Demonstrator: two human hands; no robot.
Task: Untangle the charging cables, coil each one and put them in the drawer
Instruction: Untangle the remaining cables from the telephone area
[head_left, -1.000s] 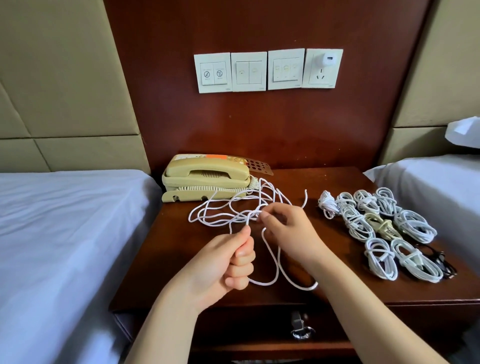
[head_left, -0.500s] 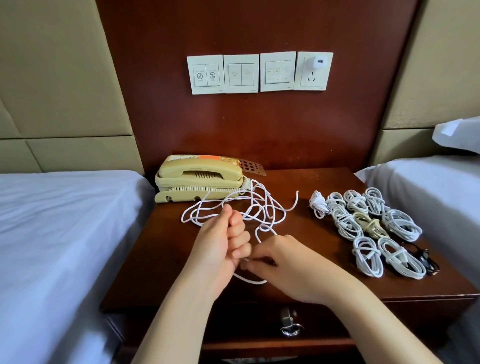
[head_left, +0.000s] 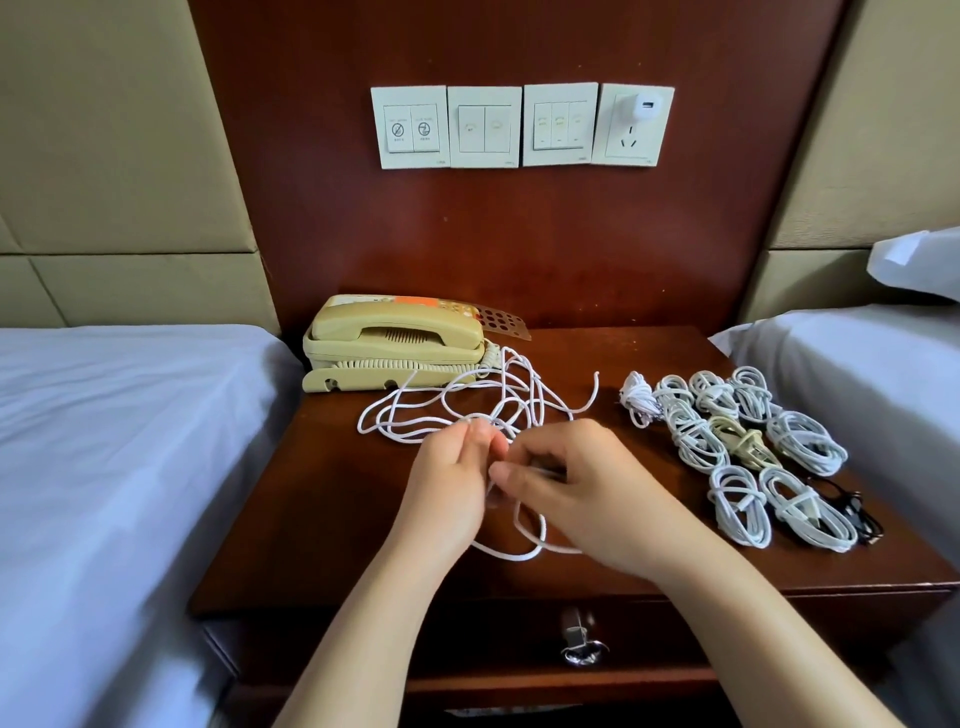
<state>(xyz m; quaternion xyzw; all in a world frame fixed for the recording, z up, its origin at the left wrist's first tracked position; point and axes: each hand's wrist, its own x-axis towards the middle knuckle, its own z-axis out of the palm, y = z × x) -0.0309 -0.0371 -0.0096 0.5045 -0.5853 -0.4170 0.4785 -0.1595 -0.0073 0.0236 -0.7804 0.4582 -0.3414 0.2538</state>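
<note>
Loose white cable (head_left: 457, 400) lay tangled mid-nightstand (head_left: 322, 519), just near of the phone (head_left: 395, 343), one loop trailing to the near edge. Left hand (head_left: 452, 483) pinched a strand at its fingertips, fingers curled. Right hand (head_left: 587, 499) was just beside it, fingers curled round the same cable. Coiled cables (head_left: 737, 441) sat bunched on the right side of the top. Drawer (head_left: 467, 639) below was closed.
</note>
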